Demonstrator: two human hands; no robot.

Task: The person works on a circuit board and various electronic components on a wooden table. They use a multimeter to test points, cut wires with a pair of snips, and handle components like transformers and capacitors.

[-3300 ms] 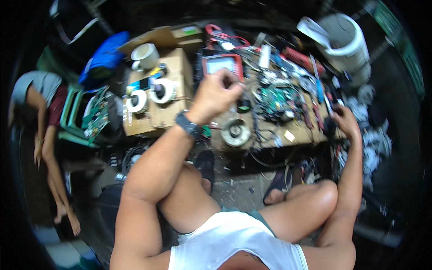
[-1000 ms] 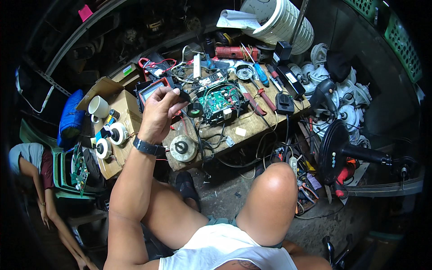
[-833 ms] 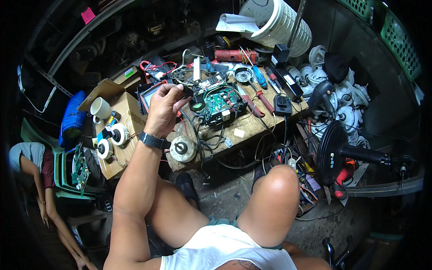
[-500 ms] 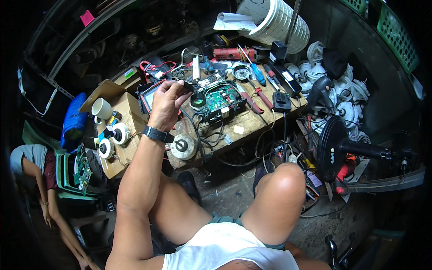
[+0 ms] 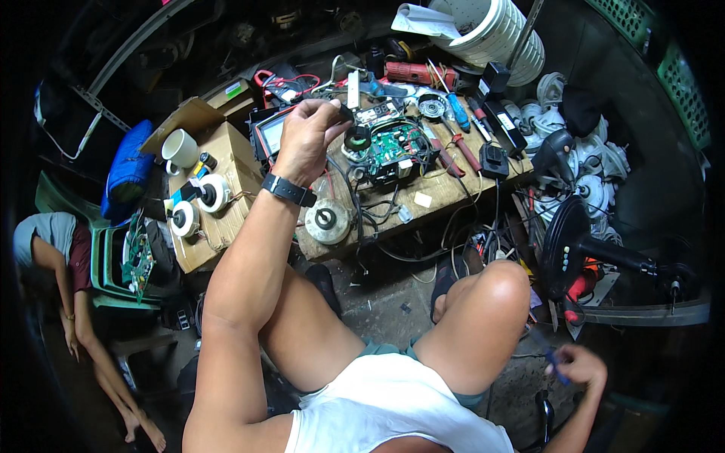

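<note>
Head view: the left hand [image 5: 303, 142] is raised over the near left part of a wooden workbench [image 5: 445, 186], its thumb and forefinger brought together in a pinch and its other fingers curled in; between the tips a small black piece [image 5: 346, 113] is held, its exact kind not to be made out. A black-strapped watch [image 5: 281, 189] is worn on that wrist. The right hand [image 5: 584, 365] is held low, beyond the right knee and well apart from the bench; its fingers are bent around a slim blue object [image 5: 558, 367], blurred by motion. Just right of the left hand, on the bench, is placed a green circuit board [image 5: 389, 149] in a black housing, crossed by wires; beside its left end a round black part [image 5: 357, 138] is seen. Partly hidden behind the left hand, a red-framed device [image 5: 271, 136] with a pale screen is noted. At the near left corner is set a round white motor-like unit [image 5: 327, 221]. Farther right are laid a blue-handled screwdriver [image 5: 458, 112], red-handled tools [image 5: 467, 154] and a black adapter block [image 5: 495, 161]. To the left, a cardboard box [image 5: 240, 162] is topped by a white mug [image 5: 179, 147].
</note>
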